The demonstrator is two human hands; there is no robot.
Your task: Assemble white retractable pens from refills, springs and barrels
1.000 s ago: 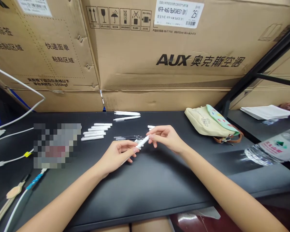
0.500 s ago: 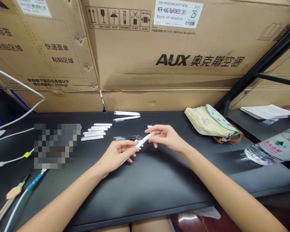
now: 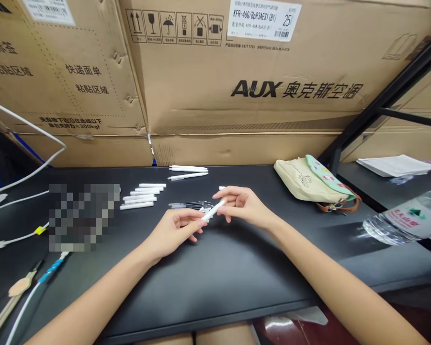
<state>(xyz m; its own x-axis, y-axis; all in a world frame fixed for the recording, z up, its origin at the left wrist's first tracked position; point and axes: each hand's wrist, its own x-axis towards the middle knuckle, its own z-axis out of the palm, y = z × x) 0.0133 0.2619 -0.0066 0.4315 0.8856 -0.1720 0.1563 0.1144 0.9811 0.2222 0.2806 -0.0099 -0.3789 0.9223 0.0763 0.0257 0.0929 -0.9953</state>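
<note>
Between my two hands a white pen (image 3: 213,211) is held tilted above the black table, its right end higher. My left hand (image 3: 175,231) pinches its lower end between thumb and fingers. The fingers of my right hand (image 3: 243,207) close on its upper end. Just behind the hands lie several thin refills (image 3: 190,205) and small white parts, partly hidden by my fingers. To the left several white pen barrels (image 3: 140,198) lie side by side. Further back are a few white pens (image 3: 188,168).
A cream pouch (image 3: 296,179) with a green flap lies at the right, near a water bottle (image 3: 402,220) on its side. White cables (image 3: 25,309) and a blurred-out device (image 3: 86,218) are at the left. Cardboard boxes (image 3: 208,110) stand behind the black table (image 3: 215,278).
My right hand has shifted slightly left and down along the pen toward my left hand. My left hand stays in place, and the things on the table have not moved.
</note>
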